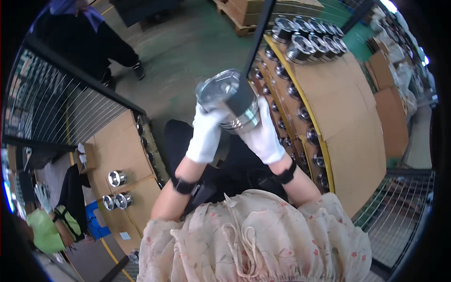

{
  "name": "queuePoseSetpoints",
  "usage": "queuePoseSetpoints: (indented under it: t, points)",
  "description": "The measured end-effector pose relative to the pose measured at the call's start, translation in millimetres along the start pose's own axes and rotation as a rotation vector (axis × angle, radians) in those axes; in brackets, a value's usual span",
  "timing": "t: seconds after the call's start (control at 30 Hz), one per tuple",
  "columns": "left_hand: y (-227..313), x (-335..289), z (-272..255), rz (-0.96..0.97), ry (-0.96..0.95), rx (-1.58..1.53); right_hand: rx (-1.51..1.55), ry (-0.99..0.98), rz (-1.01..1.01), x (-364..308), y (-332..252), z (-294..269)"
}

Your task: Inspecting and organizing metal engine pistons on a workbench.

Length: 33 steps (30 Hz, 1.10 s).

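- Cylinder of shiny silver metal, piston-like, with a dark patch on its side [230,101]; it is tilted, held up in front of me, over the gap between two cardboard-topped stacks.
- Left hand in a white fabric glove [205,134]; it grips the cylinder along its lower left side.
- Right hand in a matching white glove [265,138]; it is clamped on the same cylinder from the lower right; my two hands are close together, with the metal between them.
- Black bands circle my wrists, one on the left [182,186] and one on the right [285,174]; I wear a cream blouse with small red flowers [263,235].
- Brown cardboard sheet on the right-hand stack [347,108]; two rows of upright silver metal cylinders [314,42] stand at its far end; a yellow strip [306,104] runs along its edge, and more round metal parts [303,113] show in the layers below.
- Brown cardboard sheet on the left-hand stack [112,141]; three silver cylinders [124,200] sit on it, two side by side and one just beyond; a white paper slip [125,236] lies nearer.
- Co-worker in dark clothes [80,42] at the upper left; another in a yellow-green top [44,230] at the lower left, near a blue box [96,221].
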<state>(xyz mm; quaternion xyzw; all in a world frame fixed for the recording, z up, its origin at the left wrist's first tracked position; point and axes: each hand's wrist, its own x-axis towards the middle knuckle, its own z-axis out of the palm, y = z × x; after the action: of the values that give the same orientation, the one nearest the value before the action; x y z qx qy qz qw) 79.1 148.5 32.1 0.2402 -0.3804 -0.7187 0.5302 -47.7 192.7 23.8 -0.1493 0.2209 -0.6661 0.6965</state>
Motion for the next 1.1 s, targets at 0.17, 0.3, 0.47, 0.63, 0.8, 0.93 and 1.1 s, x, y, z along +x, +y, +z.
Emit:
queuePoseSetpoints:
  t: [0.17, 0.3, 0.47, 0.63, 0.8, 0.93, 1.1]
  points:
    - [11.5, -20.8, 29.3, 0.482, -0.183, 1.043, 0.169, -0.043, 0.042, 12.3, -14.1, -24.5]
    - [-4.8, -22.3, 13.3, 0.529, -0.258, 0.995, 0.268, -0.183, 0.081, 5.1, -29.4, -12.8]
    - [-6.4, -18.6, 12.6, 0.244, -0.312, 0.414, -0.065, -0.12, -0.052, 0.9, -44.6, -1.4]
    - [-2.2, -0.8, 38.9, 0.617, -0.088, 0.957, -1.059, -0.015, -0.368, -8.7, -77.0, -16.0]
    - [9.9, 10.6, 59.8, 0.401, -0.164, 1.218, -1.773, -0.445, -0.861, -29.2, -118.0, 23.7]
    - [4.7, 13.3, 71.7, 0.168, -0.236, 1.211, -1.753, -0.377, -0.507, -25.5, -114.4, 7.3]
    - [1.3, 51.6, 104.1, 0.047, -0.451, 1.214, -1.298, 0.172, 0.014, -40.2, -212.6, -11.7]
